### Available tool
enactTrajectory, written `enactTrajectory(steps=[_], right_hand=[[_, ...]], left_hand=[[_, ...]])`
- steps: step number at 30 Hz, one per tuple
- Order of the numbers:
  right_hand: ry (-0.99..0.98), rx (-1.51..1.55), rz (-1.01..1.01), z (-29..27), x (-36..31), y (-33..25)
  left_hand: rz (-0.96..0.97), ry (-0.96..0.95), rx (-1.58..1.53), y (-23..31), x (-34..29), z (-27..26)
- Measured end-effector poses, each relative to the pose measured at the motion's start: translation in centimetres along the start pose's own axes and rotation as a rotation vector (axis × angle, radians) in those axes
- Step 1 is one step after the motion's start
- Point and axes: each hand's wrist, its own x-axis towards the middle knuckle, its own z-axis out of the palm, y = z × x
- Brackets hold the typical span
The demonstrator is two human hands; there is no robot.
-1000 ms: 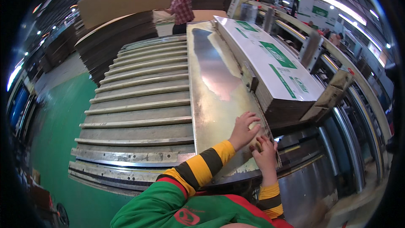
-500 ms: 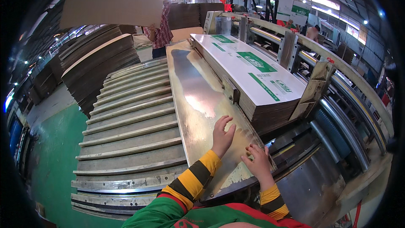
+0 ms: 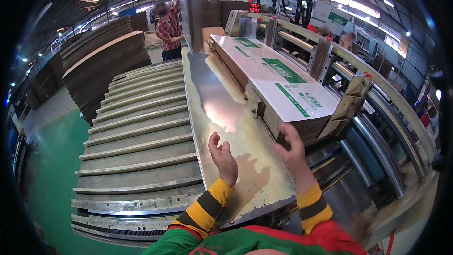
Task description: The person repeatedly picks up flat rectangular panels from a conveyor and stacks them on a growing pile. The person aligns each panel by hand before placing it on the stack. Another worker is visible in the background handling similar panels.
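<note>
My left hand [image 3: 223, 161] hovers above the worn metal plate [image 3: 194, 118], empty, its fingers curled but apart. To its right my right hand [image 3: 294, 153] is raised near the front corner of a stack of printed cardboard sheets [image 3: 269, 73]. Its thumb and fingers are spread, with nothing between them. The stack's white top face bears green printing, and its layered brown edges show at the front. Beyond the plate a co-worker [image 3: 168, 33] in a red checked shirt holds up a large cardboard sheet [image 3: 189, 12], seen nearly edge-on.
A slatted bed [image 3: 141, 147] runs along the plate's left side. Behind it rise tall piles of brown cardboard [image 3: 106, 68]. A metal bracket [image 3: 255, 100] borders the printed stack, and machine rollers [image 3: 377, 148] lie to the right. More people [image 3: 348, 40] stand behind the machine.
The co-worker's sheet has swung from broadside to nearly edge-on and moved right. My left hand has shifted left; my right hand has risen forward toward the stack's corner.
</note>
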Motion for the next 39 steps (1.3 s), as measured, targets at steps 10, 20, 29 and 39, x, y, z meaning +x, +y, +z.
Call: enactTrajectory(steps=[10, 20, 29, 39], right_hand=[[-0.003, -0.001, 0.007, 12.9, 20.8, 0.4], [0.084, -0.174, 0.245, 23.6, 32.5, 7.5], [0.519, -0.269, 0.015, 27.4, 32.0, 9.9], [0.649, -0.282, 0.024, 28.9, 31.5, 11.5]], left_hand=[[-0.001, 0.031, 0.031, 0.5, 0.5, -0.2], [-0.033, -0.079, -0.012, 0.6, 1.0, -0.9], [-0.050, -0.149, -0.034, 0.7, 0.9, -1.3], [-0.118, -0.300, 0.083, 1.0, 1.2, -1.5]])
